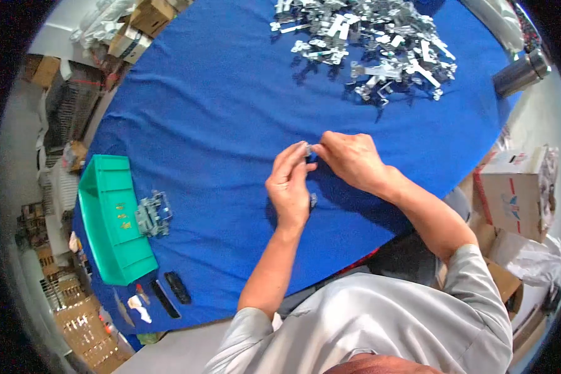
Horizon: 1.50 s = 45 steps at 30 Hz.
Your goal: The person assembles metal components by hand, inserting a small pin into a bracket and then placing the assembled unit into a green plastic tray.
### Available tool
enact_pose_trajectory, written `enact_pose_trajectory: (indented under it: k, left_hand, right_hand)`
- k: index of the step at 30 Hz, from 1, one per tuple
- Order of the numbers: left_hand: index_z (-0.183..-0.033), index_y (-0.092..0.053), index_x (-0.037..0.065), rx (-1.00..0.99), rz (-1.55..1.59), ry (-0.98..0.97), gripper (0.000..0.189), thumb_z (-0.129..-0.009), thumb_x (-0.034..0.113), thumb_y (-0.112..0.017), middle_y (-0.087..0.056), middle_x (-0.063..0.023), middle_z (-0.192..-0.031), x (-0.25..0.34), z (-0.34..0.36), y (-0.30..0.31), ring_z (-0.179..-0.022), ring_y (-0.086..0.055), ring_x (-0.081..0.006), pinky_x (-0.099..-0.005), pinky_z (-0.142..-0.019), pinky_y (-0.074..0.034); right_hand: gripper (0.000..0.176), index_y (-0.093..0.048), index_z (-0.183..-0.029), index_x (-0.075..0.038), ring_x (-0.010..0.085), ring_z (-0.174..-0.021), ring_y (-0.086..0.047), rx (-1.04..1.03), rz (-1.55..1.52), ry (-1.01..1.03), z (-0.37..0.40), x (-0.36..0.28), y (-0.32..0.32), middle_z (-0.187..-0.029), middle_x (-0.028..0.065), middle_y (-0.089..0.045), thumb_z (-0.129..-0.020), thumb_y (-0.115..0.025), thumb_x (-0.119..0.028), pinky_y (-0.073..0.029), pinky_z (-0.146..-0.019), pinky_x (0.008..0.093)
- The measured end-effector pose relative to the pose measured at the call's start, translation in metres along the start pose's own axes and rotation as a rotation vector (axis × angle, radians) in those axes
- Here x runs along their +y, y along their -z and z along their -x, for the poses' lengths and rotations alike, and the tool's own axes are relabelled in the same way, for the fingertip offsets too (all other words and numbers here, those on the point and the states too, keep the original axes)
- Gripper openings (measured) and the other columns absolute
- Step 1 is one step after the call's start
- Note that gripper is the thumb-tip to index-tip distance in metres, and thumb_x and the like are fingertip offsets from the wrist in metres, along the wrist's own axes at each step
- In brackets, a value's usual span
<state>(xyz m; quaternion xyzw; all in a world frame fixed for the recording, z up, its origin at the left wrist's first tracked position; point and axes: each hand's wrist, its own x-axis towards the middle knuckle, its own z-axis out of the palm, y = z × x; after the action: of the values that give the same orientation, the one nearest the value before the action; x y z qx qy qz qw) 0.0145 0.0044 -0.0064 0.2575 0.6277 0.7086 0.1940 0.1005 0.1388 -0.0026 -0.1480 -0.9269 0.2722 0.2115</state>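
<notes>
My left hand (288, 187) is closed, its thumb and fingers pinching a small silvery metal part (308, 150) above the blue cloth. Mostly covered by the fingers, the part does not show its exact kind. From the right, my right hand (353, 159) reaches in with fingers curled and fingertips pressed together at the part's edge. Whether a second small piece sits in that pinch is hidden. Beside my left wrist, a bit of grey metal (313, 200) shows near the cloth.
A heap of silvery metal parts (380, 68) lies at the far side of the blue cloth (224, 124). On the left stands a green bin (140, 265) with several small brass-coloured pieces, beside grey metal parts (154, 214). A steel flask (522, 71) lies at the right edge.
</notes>
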Motion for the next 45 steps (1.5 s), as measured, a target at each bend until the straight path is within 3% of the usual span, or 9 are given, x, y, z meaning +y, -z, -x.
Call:
enact_pose_trajectory:
  k: [18, 23, 31, 45]
  left_hand:
    - [-0.118, -0.066, -0.004, 0.034, 0.101, 0.068, 0.025, -0.096, -0.005, -0.053, -0.069, -0.0143, -0.108, -0.006, 0.002, 0.002, -0.097, -0.069, -0.0208, -0.0299, -0.078, -0.060]
    - [-0.116, -0.066, -0.004, 0.034, 0.115, 0.070, 0.024, -0.096, -0.005, -0.052, -0.069, -0.0147, -0.109, -0.003, 0.001, 0.001, -0.095, -0.070, -0.0199, -0.0270, -0.071, -0.059]
    - [-0.114, -0.066, -0.004, 0.067, 0.087, 0.137, 0.025, -0.095, -0.006, -0.051, -0.071, -0.0158, -0.105, -0.003, -0.001, 0.003, -0.091, -0.070, -0.0172, -0.0246, -0.067, -0.058]
    - [-0.114, -0.066, -0.006, 0.042, 0.120, 0.113, 0.025, -0.093, -0.009, -0.051, -0.070, -0.0151, -0.105, -0.003, 0.000, 0.003, -0.093, -0.069, -0.0196, -0.0271, -0.069, -0.058]
  right_hand:
    - [0.025, -0.055, -0.083, -0.004, 0.0374, -0.069, -0.065, 0.001, -0.179, -0.061, -0.001, -0.004, 0.010, -0.072, 0.0170, -0.063, -0.095, -0.059, -0.026, -0.049, -0.057, 0.0480]
    - [0.022, -0.054, -0.086, -0.005, 0.0375, -0.072, -0.065, -0.064, -0.115, -0.087, -0.002, -0.002, 0.010, -0.073, 0.0171, -0.063, -0.094, -0.060, -0.025, -0.049, -0.058, 0.0486]
    - [0.013, -0.054, -0.092, -0.004, 0.0372, -0.074, -0.063, 0.096, -0.253, 0.029, -0.003, 0.000, 0.012, -0.080, 0.0150, -0.060, -0.090, -0.063, -0.014, -0.049, -0.060, 0.0464]
    - [0.011, -0.054, -0.095, -0.006, 0.0364, -0.077, -0.064, 0.050, -0.274, 0.040, 0.000, -0.003, 0.005, -0.080, 0.0146, -0.061, -0.092, -0.061, -0.014, -0.050, -0.063, 0.0468]
